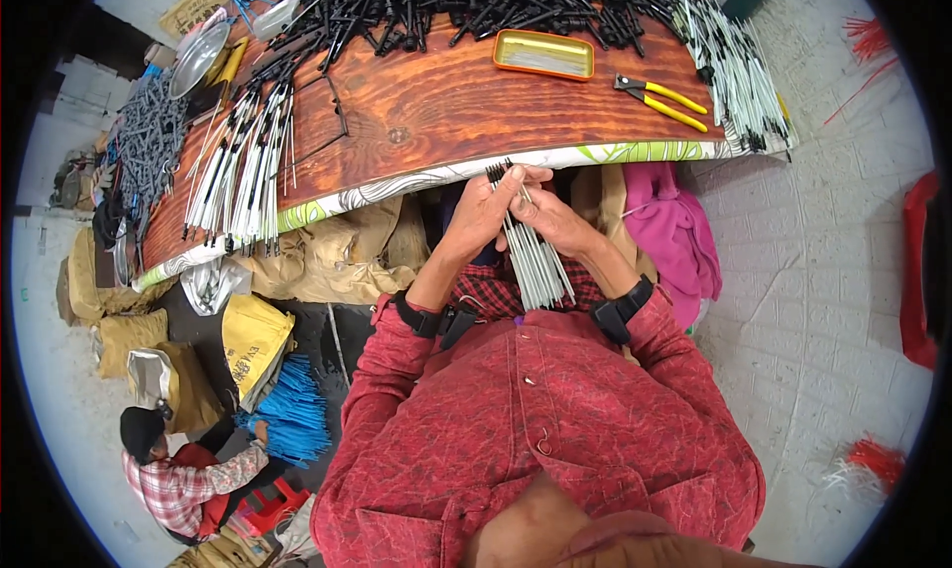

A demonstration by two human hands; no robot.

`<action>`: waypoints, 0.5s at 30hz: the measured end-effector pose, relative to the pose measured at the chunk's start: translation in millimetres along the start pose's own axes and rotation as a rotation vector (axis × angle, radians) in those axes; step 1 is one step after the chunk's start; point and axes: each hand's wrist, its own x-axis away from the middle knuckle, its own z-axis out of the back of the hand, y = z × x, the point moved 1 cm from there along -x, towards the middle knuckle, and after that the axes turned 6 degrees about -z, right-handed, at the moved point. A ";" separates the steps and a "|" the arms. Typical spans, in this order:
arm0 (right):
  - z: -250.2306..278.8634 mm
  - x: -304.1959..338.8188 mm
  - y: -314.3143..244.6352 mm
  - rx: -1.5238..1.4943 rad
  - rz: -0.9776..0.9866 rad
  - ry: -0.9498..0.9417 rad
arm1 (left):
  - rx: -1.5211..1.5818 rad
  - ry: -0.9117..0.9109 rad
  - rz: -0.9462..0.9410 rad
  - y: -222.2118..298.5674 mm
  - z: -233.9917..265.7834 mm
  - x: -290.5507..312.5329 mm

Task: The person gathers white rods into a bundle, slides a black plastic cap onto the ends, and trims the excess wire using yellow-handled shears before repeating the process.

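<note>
Just in front of the table edge, my left hand [483, 214] is closed round a bundle of thin whitish rods [536, 269]. Their black tips stick up above my fingers, and the pale ends fan down toward my lap. From the other side my right hand [557, 219] closes on the same bundle, thumb and fingers near the black-tipped end. One rod there stands slightly apart from the others. On the tabletop [397, 102], yellow-handled pliers [662, 102] lie to the right, beside an orange-rimmed tin [543, 55] holding thin pale pieces.
Black plastic parts [466, 3] are heaped along the far side. Black-and-white rods lie at the left [241, 176] and right [732, 72] of the table, near grey parts [151, 137]. Lower left, another person [183, 479] sits by blue rods [295, 409] and sacks [258, 340].
</note>
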 end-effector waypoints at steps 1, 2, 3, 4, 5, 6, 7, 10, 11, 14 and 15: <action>-1.1 0.1 -1.1 -0.024 -0.029 0.030 | 0.015 0.021 -0.022 -2.5 -0.2 -1.0; 0.2 -0.8 0.0 -0.015 -0.030 0.021 | 0.030 0.043 -0.043 -5.0 -0.2 -2.1; 4.2 -1.8 3.6 0.029 0.018 0.072 | 0.044 0.065 -0.065 -7.1 -0.5 -3.3; 6.2 -3.2 3.9 0.070 0.066 0.125 | 0.045 0.074 -0.072 -7.0 -2.2 -5.1; 7.5 -4.6 3.6 0.112 0.116 0.177 | 0.084 0.079 -0.057 -6.9 -5.0 -7.4; 7.7 -5.6 4.0 0.119 0.117 0.167 | 0.124 0.083 -0.042 -6.5 -7.3 -9.3; 7.1 -5.8 4.9 0.061 0.096 0.140 | 0.164 0.088 -0.029 -5.6 -7.7 -10.4; 6.4 -5.3 5.0 -0.043 0.056 0.078 | 0.182 0.021 0.068 -2.0 -3.7 -12.1; 7.4 -5.2 7.1 -0.052 0.055 0.085 | 0.186 -0.018 0.121 0.2 -2.2 -12.3; 11.1 -3.1 13.7 -0.066 0.061 0.096 | 0.195 -0.056 0.130 5.0 0.8 -9.5; 12.6 -1.9 15.8 -0.091 0.038 0.127 | 0.200 -0.078 0.141 5.6 2.6 -9.4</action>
